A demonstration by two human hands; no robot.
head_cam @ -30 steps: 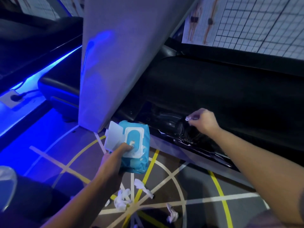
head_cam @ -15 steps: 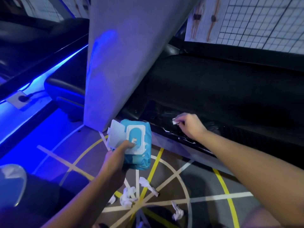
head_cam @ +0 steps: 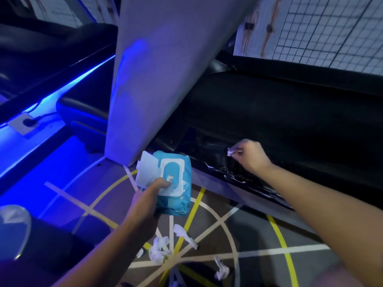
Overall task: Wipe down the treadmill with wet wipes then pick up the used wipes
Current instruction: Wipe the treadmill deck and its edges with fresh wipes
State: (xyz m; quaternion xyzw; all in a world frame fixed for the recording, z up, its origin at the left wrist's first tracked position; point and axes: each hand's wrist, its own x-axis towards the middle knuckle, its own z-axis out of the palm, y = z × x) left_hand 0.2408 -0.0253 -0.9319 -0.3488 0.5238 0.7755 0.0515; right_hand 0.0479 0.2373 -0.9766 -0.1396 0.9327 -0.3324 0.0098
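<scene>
My left hand (head_cam: 145, 201) grips a blue pack of wet wipes (head_cam: 176, 183) from below, its white flip lid open to the left. My right hand (head_cam: 249, 155) pinches a small crumpled white wipe (head_cam: 231, 151) against the black side rail of the treadmill (head_cam: 290, 125), where the surface shines wet. The treadmill's grey upright post (head_cam: 157, 69) rises just left of the pack. Several used white wipes (head_cam: 160, 248) lie crumpled on the floor below my left arm.
The floor (head_cam: 259, 235) carries yellow and white lines in a circle pattern. Blue strip lighting runs along the left, beside a floor socket (head_cam: 24, 123). A gridded wall chart (head_cam: 321, 27) hangs behind the treadmill. A dark rounded object with a pale patch (head_cam: 12, 228) sits at lower left.
My right hand slid left along the rail with the wipe, then a little back to the right. My left hand kept hold of the pack.
</scene>
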